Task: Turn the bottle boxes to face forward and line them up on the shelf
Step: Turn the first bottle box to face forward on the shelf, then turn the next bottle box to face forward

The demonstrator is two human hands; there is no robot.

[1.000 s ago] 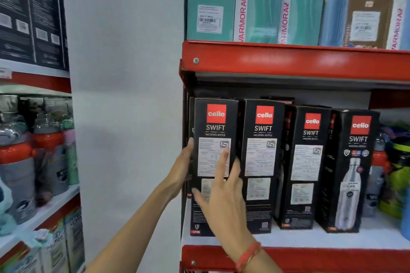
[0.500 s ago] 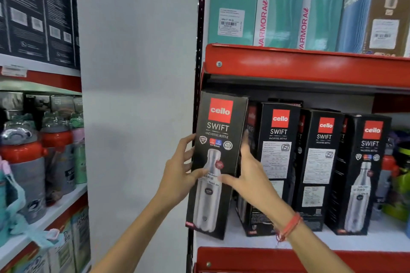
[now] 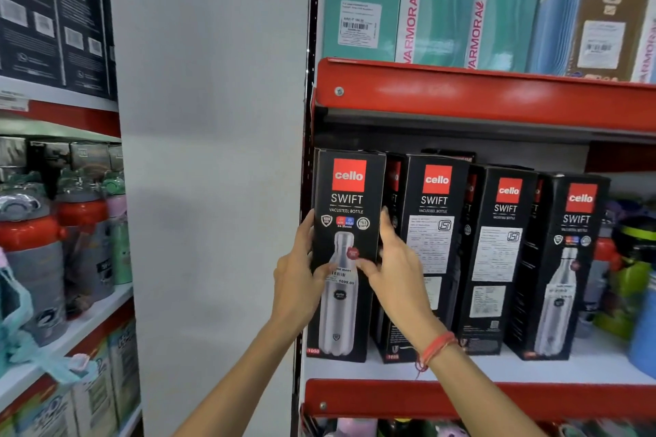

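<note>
Several black Cello Swift bottle boxes stand in a row on the white shelf (image 3: 585, 367). The leftmost box (image 3: 349, 195) stands upright at the shelf's left end and shows its bottle picture to the front. My left hand (image 3: 296, 286) grips its left edge and my right hand (image 3: 395, 273) grips its right edge, thumbs on the front face. The second box (image 3: 435, 220) and third box (image 3: 502, 252) show label-covered sides. The fourth box (image 3: 568, 259) shows its bottle picture.
A red shelf lip (image 3: 497, 99) hangs just above the boxes, with teal cartons (image 3: 440, 0) on top. Coloured bottles (image 3: 632, 280) crowd the shelf's right end. A white pillar (image 3: 213, 152) stands left, beyond it another rack with bottles (image 3: 32, 252).
The leftmost box was turned from its label side to its bottle picture, lifted and tilted off the shelf, and now stands upright at the shelf's left end, both hands still on it.
</note>
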